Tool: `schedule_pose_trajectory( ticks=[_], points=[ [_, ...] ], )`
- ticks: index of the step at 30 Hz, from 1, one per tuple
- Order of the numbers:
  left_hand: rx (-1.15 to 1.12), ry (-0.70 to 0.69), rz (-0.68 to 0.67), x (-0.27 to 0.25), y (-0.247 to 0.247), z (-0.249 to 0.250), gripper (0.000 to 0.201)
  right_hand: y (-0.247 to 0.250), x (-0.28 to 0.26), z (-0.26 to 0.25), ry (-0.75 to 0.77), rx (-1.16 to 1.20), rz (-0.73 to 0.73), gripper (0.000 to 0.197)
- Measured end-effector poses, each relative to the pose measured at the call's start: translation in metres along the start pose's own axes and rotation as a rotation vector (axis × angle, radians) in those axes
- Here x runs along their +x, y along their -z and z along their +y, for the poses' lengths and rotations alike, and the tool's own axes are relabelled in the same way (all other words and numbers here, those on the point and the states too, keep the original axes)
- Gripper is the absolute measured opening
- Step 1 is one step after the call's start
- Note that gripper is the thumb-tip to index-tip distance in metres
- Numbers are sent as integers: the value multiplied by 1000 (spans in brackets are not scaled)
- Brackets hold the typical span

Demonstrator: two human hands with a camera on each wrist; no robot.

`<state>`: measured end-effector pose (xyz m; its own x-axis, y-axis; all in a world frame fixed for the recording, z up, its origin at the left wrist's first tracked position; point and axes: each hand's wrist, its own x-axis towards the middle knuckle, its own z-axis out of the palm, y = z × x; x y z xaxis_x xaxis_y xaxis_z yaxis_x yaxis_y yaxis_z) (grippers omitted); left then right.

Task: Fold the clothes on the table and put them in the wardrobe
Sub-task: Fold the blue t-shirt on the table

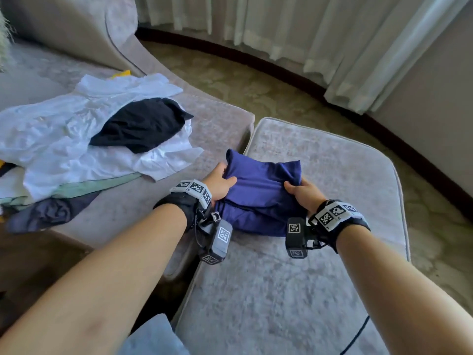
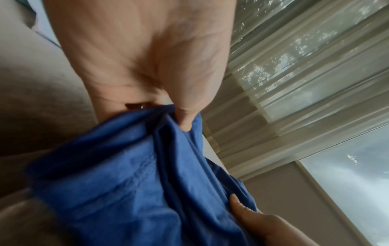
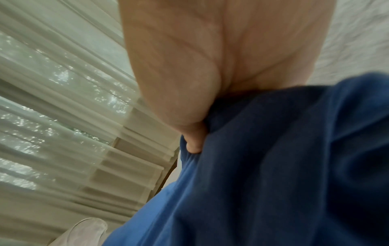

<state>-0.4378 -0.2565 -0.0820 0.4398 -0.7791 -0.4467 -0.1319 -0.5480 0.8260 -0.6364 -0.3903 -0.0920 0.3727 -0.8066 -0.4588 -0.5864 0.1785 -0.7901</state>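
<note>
A folded blue garment point(image 1: 261, 190) lies on the grey padded ottoman point(image 1: 332, 160). My left hand point(image 1: 220, 181) grips its left edge, thumb on top and fingers under the cloth. My right hand point(image 1: 300, 192) grips the right edge the same way. In the left wrist view the thumb pinches the blue garment point(image 2: 130, 183), and the right hand point(image 2: 252, 219) shows at the bottom. In the right wrist view my right hand point(image 3: 195, 141) presses its thumb into a fold of the blue garment point(image 3: 273, 166). A pile of unfolded clothes point(image 1: 76, 139), white, black, mint and dark blue, lies on the sofa seat to the left.
The grey sofa point(image 1: 220, 124) adjoins the ottoman with a narrow gap between them. Sheer curtains point(image 1: 307, 29) hang along the curved wall beyond a strip of patterned carpet point(image 1: 243, 85). A black cable point(image 1: 358, 334) runs off the ottoman's near right edge. No wardrobe is in view.
</note>
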Motion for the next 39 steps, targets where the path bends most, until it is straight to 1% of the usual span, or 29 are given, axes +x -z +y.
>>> schedule_pose_trajectory(
  ticks=[1,3,4,7,8,11,12,13,14,16,17,18,20,22,23,25,26,27,28,30,31,32,33,34,35,36,37,38,39],
  points=[
    [-17,13,-17,1,-6,-1,28,3,-7,1,-13,-3,24,27],
    [-52,86,-44,2,-18,-4,29,12,-16,6,-45,-11,83,30],
    [-56,131,-55,3,-23,-7,33,15,-17,10,-61,9,101,32],
    [-49,238,-71,8,-27,-13,61,17,-10,14,-82,35,114,35],
    [-37,244,-64,14,-27,-18,60,16,-4,14,-98,-3,117,34],
    [75,174,2,17,-31,-18,27,15,5,9,-188,-136,145,25],
    [123,121,48,18,-32,-17,24,15,8,9,-213,-168,176,22],
    [167,71,90,19,-32,-17,26,14,9,9,-230,-175,221,23],
    [192,28,129,19,-34,-15,29,15,8,9,-247,-170,281,30],
    [203,-4,173,18,-35,-9,20,17,4,10,-266,-183,365,44],
    [207,5,170,19,-36,-7,15,19,1,11,-266,-190,382,48],
    [226,21,156,19,-36,-5,18,19,1,12,-273,-187,385,49],
    [274,59,112,18,-36,-3,32,20,-3,14,-284,-183,379,48],
    [292,87,96,16,-33,-1,37,18,-8,14,-236,-157,418,42],
    [304,87,103,14,-32,0,33,16,-11,13,-178,-148,472,39],
    [349,76,130,10,-29,1,16,8,-15,12,3,-198,587,40],
    [372,78,142,9,-29,0,17,3,-15,12,92,-273,602,45],
    [399,84,150,9,-29,0,21,-3,-16,11,163,-361,569,51],
    [422,87,162,9,-30,-1,24,-9,-15,10,207,-447,495,55],
    [466,66,209,8,-31,-1,30,-21,-13,12,202,-604,300,59],
    [504,4,257,5,-32,0,32,-27,-12,15,173,-675,219,59],
    [574,-123,310,2,-33,0,35,-32,-11,18,146,-734,166,60],
    [673,-304,329,0,-36,1,39,-35,-10,21,126,-781,139,61],
    [777,-469,277,-3,-40,2,44,-37,-10,22,116,-820,131,62],
    [870,-566,170,-5,-45,3,50,-37,-9,23,109,-847,128,62],
    [953,-563,43,-5,-51,2,54,-36,-8,23,101,-860,119,62],
    [1016,-478,-69,-5,-56,-1,55,-36,-8,22,87,-862,104,63],
    [1040,-383,-147,-3,-59,-5,54,-35,-9,20,74,-858,91,63],
    [1041,-321,-187,-2,-61,-9,54,-34,-9,18,63,-857,84,63]
  ],
)
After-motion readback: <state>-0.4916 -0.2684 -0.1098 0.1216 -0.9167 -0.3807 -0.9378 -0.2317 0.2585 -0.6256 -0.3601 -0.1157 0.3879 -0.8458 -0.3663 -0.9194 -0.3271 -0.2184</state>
